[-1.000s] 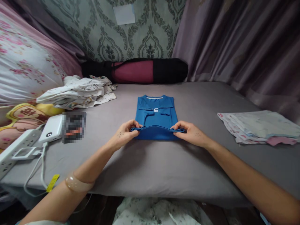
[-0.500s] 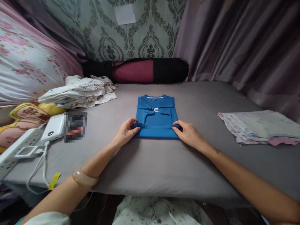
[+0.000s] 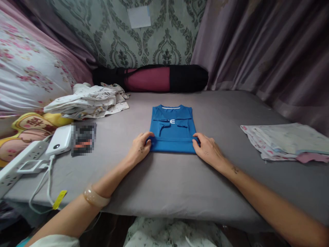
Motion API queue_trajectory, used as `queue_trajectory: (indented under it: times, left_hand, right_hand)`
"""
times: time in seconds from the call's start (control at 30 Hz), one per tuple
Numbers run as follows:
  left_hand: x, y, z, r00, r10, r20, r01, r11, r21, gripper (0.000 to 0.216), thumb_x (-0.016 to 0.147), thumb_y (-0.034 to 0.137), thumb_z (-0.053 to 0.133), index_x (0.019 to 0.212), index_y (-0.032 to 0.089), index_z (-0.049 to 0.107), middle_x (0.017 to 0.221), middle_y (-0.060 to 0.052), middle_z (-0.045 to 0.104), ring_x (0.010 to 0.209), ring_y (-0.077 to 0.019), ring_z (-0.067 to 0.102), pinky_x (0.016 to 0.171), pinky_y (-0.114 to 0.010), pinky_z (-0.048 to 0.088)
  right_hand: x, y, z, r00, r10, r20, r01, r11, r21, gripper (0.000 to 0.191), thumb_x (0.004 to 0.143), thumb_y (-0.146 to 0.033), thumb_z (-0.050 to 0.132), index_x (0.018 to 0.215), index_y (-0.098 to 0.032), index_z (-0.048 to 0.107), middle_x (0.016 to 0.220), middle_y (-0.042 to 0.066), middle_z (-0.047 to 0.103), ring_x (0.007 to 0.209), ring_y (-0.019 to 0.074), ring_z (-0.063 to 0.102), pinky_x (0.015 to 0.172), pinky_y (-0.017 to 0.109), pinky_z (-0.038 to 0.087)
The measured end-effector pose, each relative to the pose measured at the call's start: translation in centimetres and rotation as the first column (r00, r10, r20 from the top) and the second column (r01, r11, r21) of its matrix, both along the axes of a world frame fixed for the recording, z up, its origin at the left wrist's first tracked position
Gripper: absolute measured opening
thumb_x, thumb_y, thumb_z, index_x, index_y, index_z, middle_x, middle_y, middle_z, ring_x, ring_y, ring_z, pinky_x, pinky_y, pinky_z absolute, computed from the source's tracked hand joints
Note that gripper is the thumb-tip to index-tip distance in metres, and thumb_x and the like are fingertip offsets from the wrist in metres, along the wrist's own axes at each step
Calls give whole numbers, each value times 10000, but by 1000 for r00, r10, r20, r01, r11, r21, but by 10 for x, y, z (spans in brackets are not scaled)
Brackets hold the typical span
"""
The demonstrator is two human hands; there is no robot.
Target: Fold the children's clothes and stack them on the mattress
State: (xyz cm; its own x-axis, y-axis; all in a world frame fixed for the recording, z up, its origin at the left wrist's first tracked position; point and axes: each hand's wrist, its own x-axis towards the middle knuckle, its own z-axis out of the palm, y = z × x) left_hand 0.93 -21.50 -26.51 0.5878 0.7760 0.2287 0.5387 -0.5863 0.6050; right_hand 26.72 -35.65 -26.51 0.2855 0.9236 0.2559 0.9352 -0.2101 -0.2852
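Observation:
A blue shirt (image 3: 172,128) lies on the grey sheet in front of me, its sleeves tucked inward and its neckline pointing away. Part of a white print shows on its chest. The near end is turned up into a flat band. At that band's left end, my left hand (image 3: 141,146) is closed with thumb and fingers on the fabric. My right hand (image 3: 207,148) pinches the band's right end the same way. Both fingertips are partly hidden.
Folded patterned cloths (image 3: 285,142) lie at right, a heap of white clothes (image 3: 87,101) at left. Nearer left are a power bank (image 3: 59,139), a power strip (image 3: 24,164) and cables. A black and maroon bag (image 3: 147,79) runs along the patterned wall.
Both hands have shifted slightly at the ends of the folded band, their fingers curling more. The band lies a little flatter. The view has moved slightly.

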Motion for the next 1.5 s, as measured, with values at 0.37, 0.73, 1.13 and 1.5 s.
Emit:
queue_trajectory:
  times: [0.37, 0.73, 1.13, 1.5]
  left_hand:
    - [-8, 5, -12, 996, 9, -92, 2, 993, 119, 339, 857, 146, 467, 1175, 185, 579, 1011, -71, 494, 732, -142, 547, 764, -340, 512]
    - [25, -28, 2, 907, -235, -349, 352, 879, 323, 461, 1005, 351, 293, 1387, 155, 460, 1465, -125, 468, 1419, -271, 324, 1144, -480, 301]
    - [32, -31, -13, 850, -197, -489, 336, 917, 215, 536, 995, 421, 285, 1478, 207, 371, 1556, -95, 315, 1456, -265, 237, 1173, -494, 230]
    - [26, -34, -6, 877, -207, -433, 363, 876, 316, 499, 1015, 332, 229, 1455, 162, 393, 1539, -98, 351, 1461, -234, 225, 1188, -503, 218]
  right_hand:
    - [12, 1, 1, 999, -25, -25, 23, 998, -62, 236, 912, -273, 465, 1070, -174, 610, 929, 69, 694, 816, 219, 648, 747, 336, 458]
    - [-45, 0, 14, 838, 530, 130, -510, 845, -159, 543, 1012, -433, 278, 1493, -194, 360, 1554, 74, 329, 1454, 265, 211, 1171, 540, 153]
    - [-46, 1, 9, 856, 517, 7, -503, 836, -218, 543, 1008, -464, 289, 1501, -242, 339, 1564, 46, 290, 1450, 287, 220, 1161, 592, 171]
    - [-54, -7, 17, 819, 573, -42, -571, 803, -171, 523, 1021, -442, 273, 1509, -258, 313, 1577, 40, 256, 1468, 250, 160, 1185, 571, 91]
